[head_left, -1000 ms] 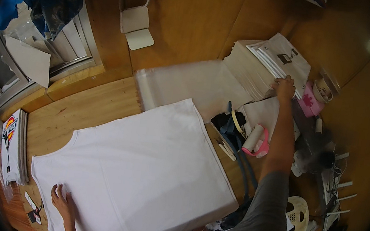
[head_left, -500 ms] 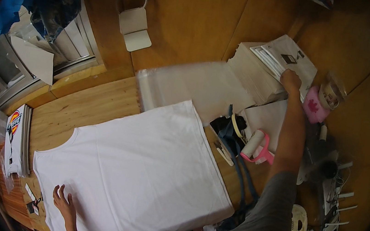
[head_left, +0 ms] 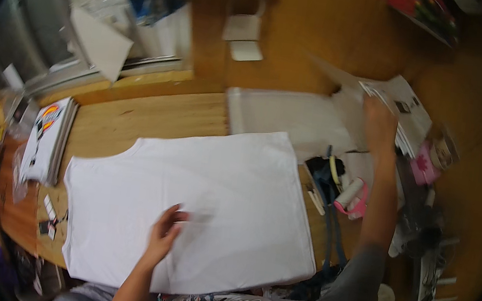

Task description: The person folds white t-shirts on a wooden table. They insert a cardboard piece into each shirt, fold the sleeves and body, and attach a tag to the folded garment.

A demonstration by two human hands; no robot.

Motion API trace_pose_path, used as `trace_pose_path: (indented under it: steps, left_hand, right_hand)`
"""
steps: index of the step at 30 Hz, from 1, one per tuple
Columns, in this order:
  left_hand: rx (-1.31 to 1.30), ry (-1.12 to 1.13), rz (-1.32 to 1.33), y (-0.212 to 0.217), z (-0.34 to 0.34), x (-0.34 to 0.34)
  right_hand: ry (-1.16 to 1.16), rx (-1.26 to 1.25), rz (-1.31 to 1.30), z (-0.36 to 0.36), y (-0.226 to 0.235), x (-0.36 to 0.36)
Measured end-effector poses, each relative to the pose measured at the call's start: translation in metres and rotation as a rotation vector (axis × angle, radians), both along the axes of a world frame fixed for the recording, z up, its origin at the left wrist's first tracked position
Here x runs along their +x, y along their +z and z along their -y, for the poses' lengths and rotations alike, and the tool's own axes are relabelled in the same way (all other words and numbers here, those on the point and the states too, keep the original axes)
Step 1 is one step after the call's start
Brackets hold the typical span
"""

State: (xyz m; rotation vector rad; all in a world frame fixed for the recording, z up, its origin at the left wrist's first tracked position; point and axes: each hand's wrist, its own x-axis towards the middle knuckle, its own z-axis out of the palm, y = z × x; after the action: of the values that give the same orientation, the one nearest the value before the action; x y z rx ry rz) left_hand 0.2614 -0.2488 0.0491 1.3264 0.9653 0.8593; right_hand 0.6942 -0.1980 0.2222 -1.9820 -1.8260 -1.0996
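A white sleeveless-looking shirt (head_left: 204,206) lies spread flat on the wooden table. Over its middle hovers my left hand (head_left: 164,234), fingers loosely bent and apart, holding nothing. My right arm reaches far out to the right, where my right hand (head_left: 380,121) is closed at a stack of pale sheets. A thin beige sheet (head_left: 345,82) rises at a slant from that stack into my fingers; motion blurs its edges. Just beyond the hand are folded white garments in clear bags (head_left: 411,108).
Clear plastic bags (head_left: 281,113) lie behind the shirt. To its right are a lint roller with pink handle (head_left: 352,197) and dark straps (head_left: 330,233). A pink container (head_left: 424,166) holds a cup. Folded printed shirts (head_left: 47,139) and hang tags (head_left: 49,217) lie left.
My left hand has moved right, from the shirt's left part to over its middle. A sheet at the stack is now raised at my right hand. The whole view has shifted.
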Motion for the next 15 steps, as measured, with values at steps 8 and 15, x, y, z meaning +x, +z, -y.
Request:
trace_pose_path:
  steps: [8, 15]
  left_hand:
    - [-0.452, -0.084, 0.669, 0.023, 0.027, 0.050]
    - [-0.245, -0.104, 0.594, 0.020, 0.021, -0.116]
  right_hand:
    - [0.929, -0.748, -0.223, 0.126, -0.049, -0.251]
    - [0.289, -0.444, -1.144, 0.060, -0.154, -0.183]
